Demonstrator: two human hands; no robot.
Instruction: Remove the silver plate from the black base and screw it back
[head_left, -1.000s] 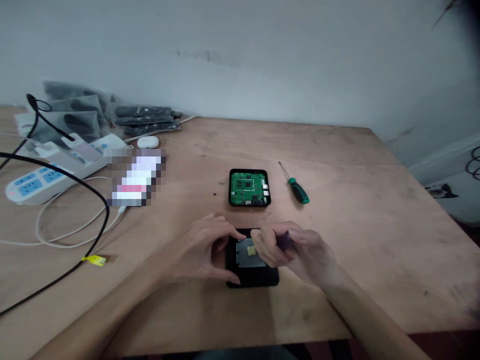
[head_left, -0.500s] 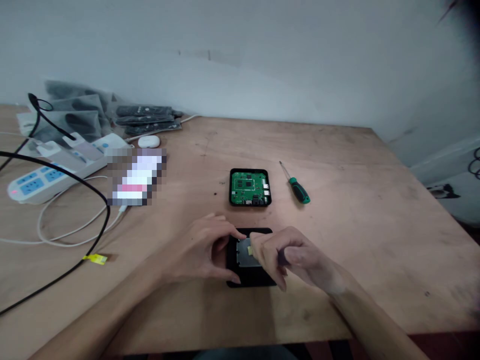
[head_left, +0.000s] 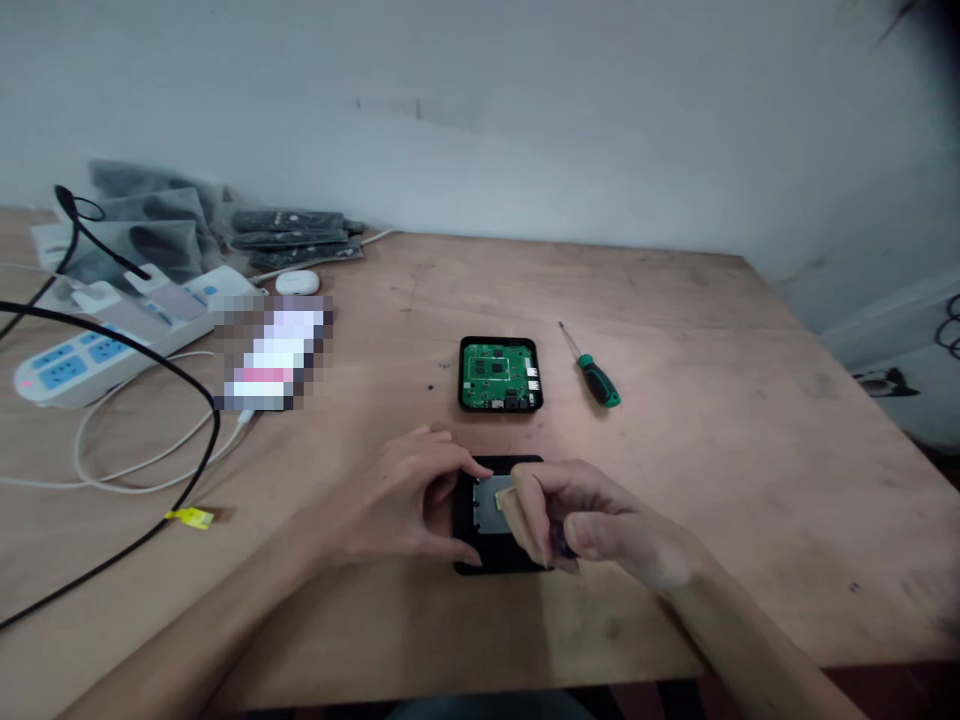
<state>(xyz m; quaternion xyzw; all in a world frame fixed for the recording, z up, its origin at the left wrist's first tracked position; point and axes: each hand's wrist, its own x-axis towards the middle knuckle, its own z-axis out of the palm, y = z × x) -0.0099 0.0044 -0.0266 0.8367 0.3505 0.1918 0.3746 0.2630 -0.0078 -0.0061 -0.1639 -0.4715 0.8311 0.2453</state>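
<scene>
A flat black plastic cover (head_left: 510, 553) with a silver metal plate (head_left: 487, 520) on it lies on the table in front of me. My left hand (head_left: 409, 495) grips the cover's left side, fingertips near its far edge and thumb near its near edge. Over the right part of the plate, my right hand (head_left: 570, 515) is closed with curled fingers. Something dark and purplish shows between its thumb and fingers, too hidden to name. A small yellowish patch (head_left: 501, 500) shows on the plate by the fingertips. Beyond sits an open black case (head_left: 463, 390) holding a green circuit board (head_left: 487, 372).
A green and black screwdriver (head_left: 598, 382) lies right of the case. To the left are a phone (head_left: 277, 350), a white earbud case (head_left: 298, 283), a power strip (head_left: 67, 370) and cables. Bagged dark items (head_left: 289, 235) lie against the wall.
My right hand has shifted slightly over the plate, its fingers and thumb now closer together. My left hand and the cover stay in place.
</scene>
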